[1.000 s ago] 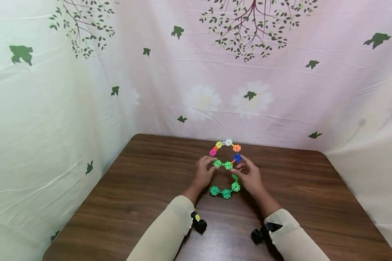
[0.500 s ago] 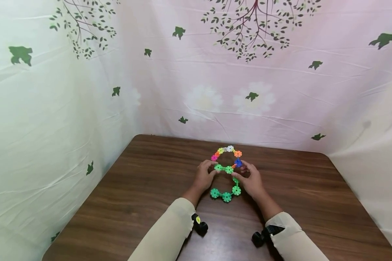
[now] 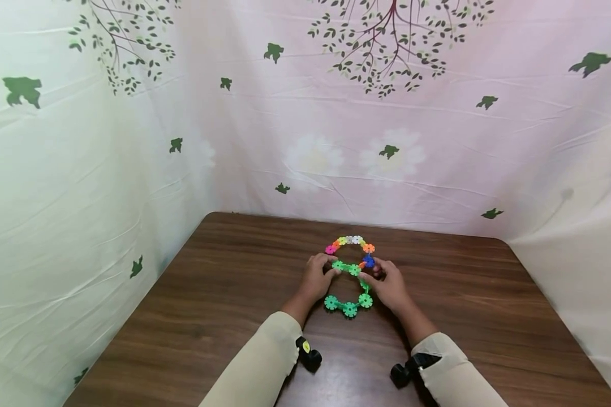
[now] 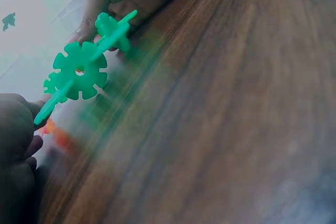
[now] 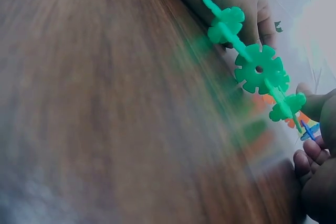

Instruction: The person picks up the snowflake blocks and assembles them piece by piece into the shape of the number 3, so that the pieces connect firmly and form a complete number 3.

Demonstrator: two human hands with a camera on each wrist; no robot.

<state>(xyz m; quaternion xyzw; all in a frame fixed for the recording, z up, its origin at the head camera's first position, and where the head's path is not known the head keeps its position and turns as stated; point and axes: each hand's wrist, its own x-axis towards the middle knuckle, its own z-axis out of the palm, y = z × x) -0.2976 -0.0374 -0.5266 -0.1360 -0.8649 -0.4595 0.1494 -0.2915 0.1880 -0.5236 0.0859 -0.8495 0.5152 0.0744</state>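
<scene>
A chain of interlocking flower-shaped plastic discs [image 3: 349, 309] lies on the wooden table, bent into an upper loop and a lower curve. Its lower curve and middle bar are green; pink, orange, yellow, white and blue discs make the upper loop. My left hand [image 3: 315, 280] pinches the left end of the middle bar between thumb and fingers. On the other side, my right hand [image 3: 393, 285] grips the chain near the blue disc [image 3: 369, 261] and the green disc beside it. Close up in the left wrist view, a green disc [image 4: 68, 64] shows its slots and centre hole.
The brown wooden table [image 3: 209, 305] reaches back to a hung cloth [image 3: 315, 113] printed with leaves, birds and flowers. More cloth hangs at both sides. Black wrist cameras are strapped over my pale sleeves [image 3: 257, 356].
The upper loop has come down toward the table and now looks flatter, its top nearer to my hands. Both hands keep their hold and sink slightly with it.
</scene>
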